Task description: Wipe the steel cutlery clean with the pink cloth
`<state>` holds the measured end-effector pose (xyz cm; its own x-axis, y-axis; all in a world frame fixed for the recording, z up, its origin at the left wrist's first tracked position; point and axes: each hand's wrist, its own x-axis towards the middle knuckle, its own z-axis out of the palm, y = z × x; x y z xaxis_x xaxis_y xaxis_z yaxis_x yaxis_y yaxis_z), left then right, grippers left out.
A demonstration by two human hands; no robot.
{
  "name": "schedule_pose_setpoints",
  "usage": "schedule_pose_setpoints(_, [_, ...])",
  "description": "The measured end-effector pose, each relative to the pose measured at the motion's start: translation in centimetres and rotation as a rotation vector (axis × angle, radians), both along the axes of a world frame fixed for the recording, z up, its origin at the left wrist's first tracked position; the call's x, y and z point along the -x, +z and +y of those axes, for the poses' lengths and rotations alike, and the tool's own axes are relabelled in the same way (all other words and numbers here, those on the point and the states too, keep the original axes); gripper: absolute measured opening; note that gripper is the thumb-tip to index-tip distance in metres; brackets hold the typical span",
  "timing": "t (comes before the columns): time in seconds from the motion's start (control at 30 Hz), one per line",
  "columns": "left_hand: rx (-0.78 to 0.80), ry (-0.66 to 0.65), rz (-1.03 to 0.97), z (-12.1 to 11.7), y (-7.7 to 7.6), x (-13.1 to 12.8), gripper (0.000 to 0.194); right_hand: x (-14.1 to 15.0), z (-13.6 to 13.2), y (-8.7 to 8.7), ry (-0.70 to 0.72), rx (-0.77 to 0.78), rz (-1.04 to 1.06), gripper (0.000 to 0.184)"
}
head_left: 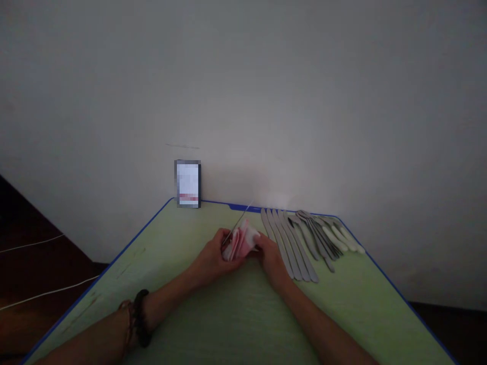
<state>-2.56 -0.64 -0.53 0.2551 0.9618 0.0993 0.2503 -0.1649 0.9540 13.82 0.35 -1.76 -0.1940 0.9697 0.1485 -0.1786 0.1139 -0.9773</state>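
Note:
My left hand (215,256) is closed around a thin metal piece of cutlery (239,221), seen nearly edge-on and pointing up toward the wall; its exact kind does not show clearly. Bunched against it is a pink and white cloth (243,241), partly lying in the left fingers. From the other side, my right hand (269,253) pinches the cloth. Just right of that hand, several metal table knives (291,248) lie side by side. Beyond them are several forks (319,235) and pieces with white handles (344,238).
The pale green table (160,243) has a blue edge and meets a grey wall (266,101). A phone (188,183) with its screen lit stands upright against the wall at the back left. White cables (49,292) run across the dark area left of the table.

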Motion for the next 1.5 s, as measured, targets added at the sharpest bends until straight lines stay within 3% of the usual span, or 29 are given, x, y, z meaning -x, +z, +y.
schedule_pose_setpoints(0.1, [0.024, 0.063, -0.044, 0.6, -0.2, 0.3, 0.036, -0.1, 0.3, -0.2, 0.083, -0.021, 0.106, 0.027])
schedule_pose_setpoints(0.17, [0.069, 0.096, -0.098, 0.9, -0.3, 0.8, 0.030, 0.0, 0.1, 0.1, 0.088, -0.059, 0.045, 0.028])
schedule_pose_setpoints(0.37, [0.211, -0.009, -0.248, 0.6, 0.1, 0.9, 0.044, 0.4, -1.0, 0.6, 0.060, -0.209, -0.198, 0.029])
schedule_pose_setpoints(0.53, [0.230, -0.065, -0.301, 0.2, 0.2, 0.6, 0.040, 0.3, -0.5, -0.2, -0.002, -0.146, -0.105, 0.048])
schedule_pose_setpoints(0.67, [0.306, 0.028, -0.361, 0.6, 0.3, 0.5, 0.033, 0.1, 0.0, -0.1, -0.084, -0.010, -0.011, 0.041])
schedule_pose_setpoints(0.77, [0.343, 0.089, -0.359, 0.9, 0.3, 0.5, 0.032, 0.0, 0.2, 0.2, -0.123, 0.055, 0.039, 0.047])
schedule_pose_setpoints(0.97, [0.299, 0.031, -0.282, 1.0, -0.4, 0.5, 0.038, -0.2, 0.1, 0.4, -0.074, 0.082, 0.047, 0.039])
schedule_pose_setpoints(1.13, [0.334, 0.049, -0.312, 0.6, 0.0, 0.4, 0.042, 0.0, 0.1, 0.4, -0.112, 0.062, -0.053, 0.044])
schedule_pose_setpoints(1.23, [0.346, 0.034, -0.295, 0.5, 0.3, 0.5, 0.042, 0.0, 0.0, 0.6, -0.117, 0.051, -0.156, 0.033])
schedule_pose_setpoints(1.37, [0.226, 0.048, -0.230, 0.7, 0.1, 0.6, 0.049, 0.0, -0.2, 0.8, -0.065, 0.024, -0.202, 0.023])
schedule_pose_setpoints(1.5, [0.209, 0.091, -0.276, 0.9, -0.3, 0.4, 0.040, -0.2, -0.4, 1.0, -0.109, 0.033, -0.186, 0.018])
